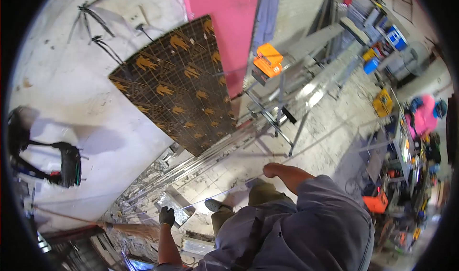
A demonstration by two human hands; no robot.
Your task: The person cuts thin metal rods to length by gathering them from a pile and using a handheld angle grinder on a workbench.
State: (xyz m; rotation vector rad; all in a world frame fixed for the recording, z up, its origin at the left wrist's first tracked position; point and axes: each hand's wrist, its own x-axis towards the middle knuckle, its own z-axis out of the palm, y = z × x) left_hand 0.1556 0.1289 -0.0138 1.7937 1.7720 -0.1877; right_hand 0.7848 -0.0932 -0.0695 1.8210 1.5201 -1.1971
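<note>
My left hand (pixel 167 216), in a dark glove, is closed around one end of a thin pale strip (pixel 210 197). The strip runs straight across in front of my legs, and its other end meets my right hand (pixel 271 169), a bare fist. Whether the strip is a rod, a tape or a cord is too fine to tell. Below it, near my left hand, a flat light-coloured metal piece (pixel 182 217) lies on the floor. My shoe (pixel 213 204) shows just under the strip.
Long metal profiles (pixel 210 158) lie along the wall beside a patterned dark board (pixel 179 84). A metal stand (pixel 277 122) carries an orange case (pixel 268 60). A broom (pixel 136 230) lies at left. A person in pink (pixel 424 118) is by a cluttered bench at right.
</note>
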